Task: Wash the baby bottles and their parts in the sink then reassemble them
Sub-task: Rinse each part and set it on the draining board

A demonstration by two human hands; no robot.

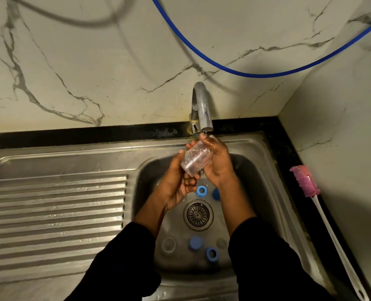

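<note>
A clear baby bottle (195,158) is tilted under the tap spout (204,118), over the sink basin (264,192). My left hand (175,183) grips its lower end from below. My right hand (216,161) wraps its upper side, fingertips up at the spout. Water wets my right hand. On the basin floor lie a blue ring (201,191), a blue part (216,194) half hidden by my right wrist, a blue cap (195,243), another blue ring (211,254), and a clear part (169,245).
A pink-headed bottle brush (305,181) with a long white handle lies on the black counter to the right of the sink. The ribbed steel drainboard (56,211) spreads to the left. A drain strainer (198,215) sits mid-basin. A blue hose (245,72) hangs across the marble wall.
</note>
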